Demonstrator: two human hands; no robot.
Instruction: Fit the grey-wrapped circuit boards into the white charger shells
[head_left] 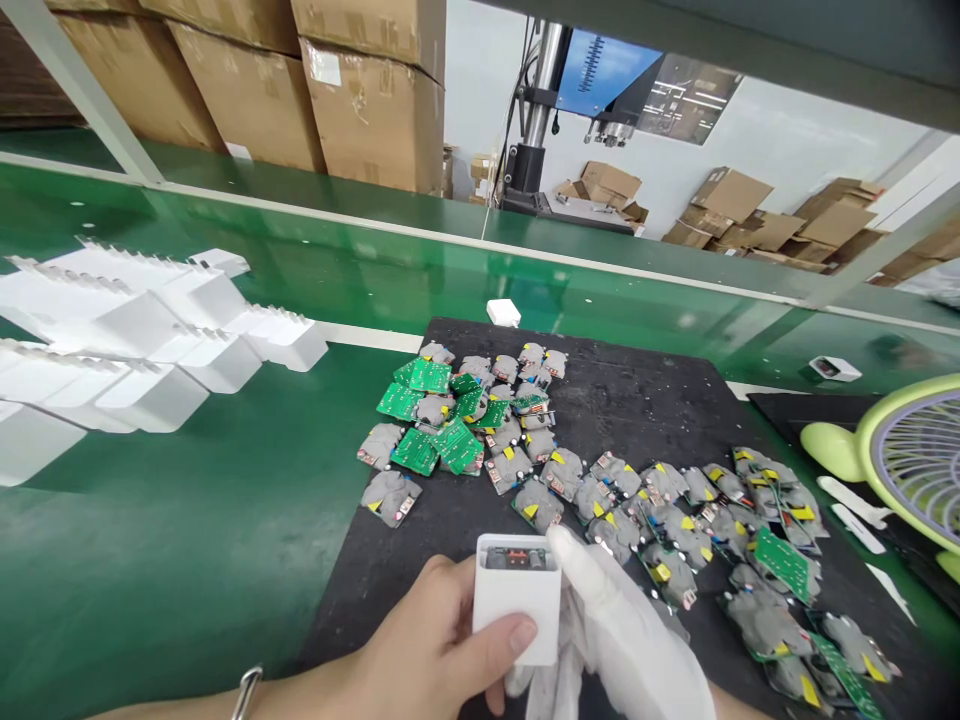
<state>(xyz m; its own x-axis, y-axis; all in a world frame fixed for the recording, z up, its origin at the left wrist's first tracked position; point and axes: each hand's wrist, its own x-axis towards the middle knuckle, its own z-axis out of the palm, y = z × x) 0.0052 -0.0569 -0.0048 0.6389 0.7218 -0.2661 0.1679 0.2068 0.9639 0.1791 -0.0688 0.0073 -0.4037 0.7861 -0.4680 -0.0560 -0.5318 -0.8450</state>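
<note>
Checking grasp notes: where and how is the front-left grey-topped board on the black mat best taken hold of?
Probably by the left and right edges of the front-left board, from above: it lies flat, lumpy grey side up, with bare mat to its right and a neighbouring board behind it.

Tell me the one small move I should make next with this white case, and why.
I'd gently press the electronics with a right hand fingertip to check they're seated: they show inside the open end of the white case, your left hand grips it, and a gloved fingertip is at the rim.
</note>
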